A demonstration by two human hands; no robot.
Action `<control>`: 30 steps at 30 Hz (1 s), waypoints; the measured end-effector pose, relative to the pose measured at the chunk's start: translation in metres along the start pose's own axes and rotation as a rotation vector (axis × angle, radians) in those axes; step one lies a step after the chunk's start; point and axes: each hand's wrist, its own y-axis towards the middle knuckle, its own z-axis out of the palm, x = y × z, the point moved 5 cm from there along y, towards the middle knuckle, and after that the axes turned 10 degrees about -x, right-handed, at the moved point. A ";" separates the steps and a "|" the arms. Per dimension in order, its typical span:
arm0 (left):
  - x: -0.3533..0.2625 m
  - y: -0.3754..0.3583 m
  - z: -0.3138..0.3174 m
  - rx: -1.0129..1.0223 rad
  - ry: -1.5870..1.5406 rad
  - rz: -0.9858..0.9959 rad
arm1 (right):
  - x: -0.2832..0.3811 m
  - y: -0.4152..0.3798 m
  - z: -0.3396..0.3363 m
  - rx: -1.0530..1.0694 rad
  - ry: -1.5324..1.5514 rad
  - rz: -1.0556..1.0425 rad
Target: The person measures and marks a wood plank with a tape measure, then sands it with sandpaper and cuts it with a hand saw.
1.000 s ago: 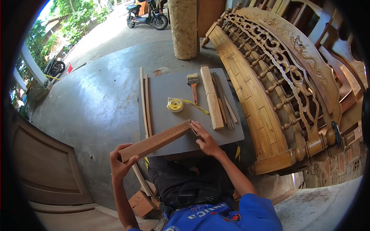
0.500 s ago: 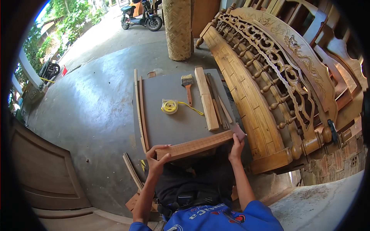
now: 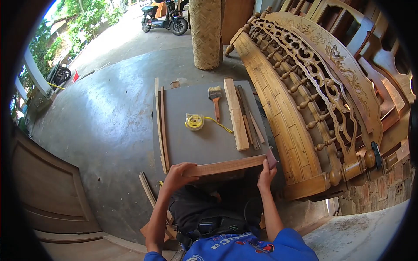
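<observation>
A curved wooden strip (image 3: pixel 228 166) lies crosswise at the near edge of the low work table, over my lap. My left hand (image 3: pixel 177 175) is closed around its left end, thumb below and fingers above. At the other end, my right hand (image 3: pixel 266 175) pinches a reddish piece of sandpaper (image 3: pixel 272 159) against the wood's tip. Beyond the strip, a tape measure (image 3: pixel 194 122) with some yellow tape pulled out rests on the table. A brush (image 3: pixel 215 103) lies farther back.
On the table (image 3: pixel 183 148), thin wooden strips (image 3: pixel 163 126) run along the left edge. A pale wooden block (image 3: pixel 236 115) and several narrow pieces lie at the right. A carved wooden bed frame (image 3: pixel 278 113) leans close on the right. A woven post (image 3: pixel 205 39) stands behind.
The wooden strip has turned a little, showing a narrower face. My left hand has rolled over its end. My right hand and the sandpaper remain at the right tip.
</observation>
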 end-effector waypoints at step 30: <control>-0.004 0.078 0.028 -0.106 0.619 0.091 | 0.037 -0.034 0.120 0.627 -0.890 -0.997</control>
